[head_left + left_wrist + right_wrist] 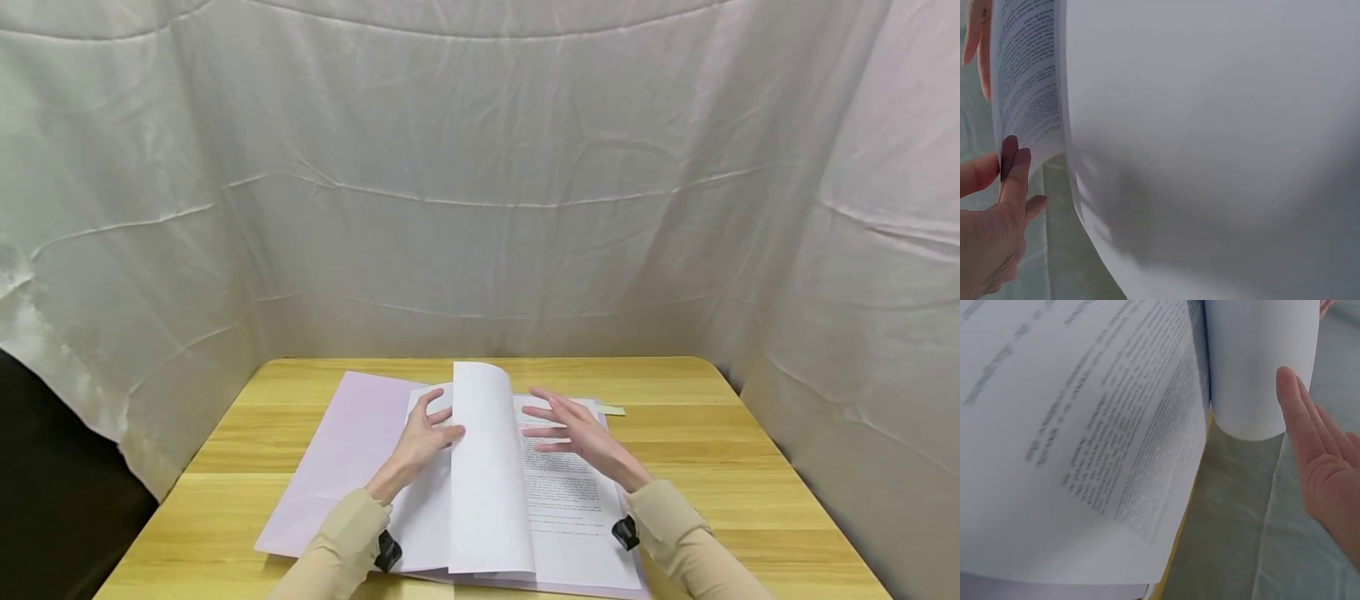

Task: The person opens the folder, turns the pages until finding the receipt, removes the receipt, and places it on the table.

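Note:
A folder with a lilac cover (337,467) lies spread on the table, holding printed sheets (566,508). One page (487,475) stands curled up in the middle, its blank side facing the head camera. My left hand (422,437) pinches the left edge of that page between thumb and fingers. Lines of print show on the page's other side (1029,81) in the left wrist view. On the right, my right hand (573,429) is held above the printed sheet with its fingers straight and spread, close to the curled page (1260,375).
A pale green tab (611,410) sticks out past the folder's upper right edge. The wooden table (735,500) carries the folder. Grey-white cloth (480,250) hangs behind and on both sides. A dark area (60,467) shows at the lower left.

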Demonstrator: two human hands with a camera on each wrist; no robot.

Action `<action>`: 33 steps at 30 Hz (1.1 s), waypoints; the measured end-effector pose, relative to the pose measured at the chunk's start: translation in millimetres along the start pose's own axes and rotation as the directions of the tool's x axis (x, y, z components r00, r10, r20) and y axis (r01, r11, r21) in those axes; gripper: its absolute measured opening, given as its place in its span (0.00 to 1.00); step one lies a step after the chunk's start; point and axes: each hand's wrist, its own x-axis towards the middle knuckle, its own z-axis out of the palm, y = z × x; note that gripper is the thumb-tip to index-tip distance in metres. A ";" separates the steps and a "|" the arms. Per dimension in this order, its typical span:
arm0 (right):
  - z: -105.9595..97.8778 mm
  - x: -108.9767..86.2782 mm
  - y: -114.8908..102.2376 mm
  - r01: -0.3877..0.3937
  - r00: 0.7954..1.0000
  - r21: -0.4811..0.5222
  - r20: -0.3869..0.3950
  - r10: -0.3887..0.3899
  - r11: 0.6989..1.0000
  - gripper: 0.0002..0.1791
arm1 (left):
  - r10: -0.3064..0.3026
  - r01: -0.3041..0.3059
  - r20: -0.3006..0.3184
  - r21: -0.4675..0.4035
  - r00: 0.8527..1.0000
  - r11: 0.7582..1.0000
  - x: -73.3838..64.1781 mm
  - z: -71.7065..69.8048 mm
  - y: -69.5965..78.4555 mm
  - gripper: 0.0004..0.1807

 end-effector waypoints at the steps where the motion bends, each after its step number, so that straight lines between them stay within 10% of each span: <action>1: -1.0 -1.0 0.8 0.001 1.000 -0.003 -0.003 -0.001 1.000 0.30 | -0.012 0.012 -0.008 -0.002 1.000 1.000 -0.2 -1.4 -0.9 0.45; 20: -22.9 -13.2 12.1 -0.077 0.995 -0.102 -0.069 0.070 0.992 0.30 | -0.051 0.057 -0.051 0.110 0.997 0.992 3.3 -30.7 -19.1 0.49; 33: -41.9 -16.1 24.6 -0.107 0.987 -0.143 -0.136 0.088 0.984 0.33 | 0.031 -0.002 -0.051 0.482 0.998 0.876 6.2 -43.5 -25.8 0.44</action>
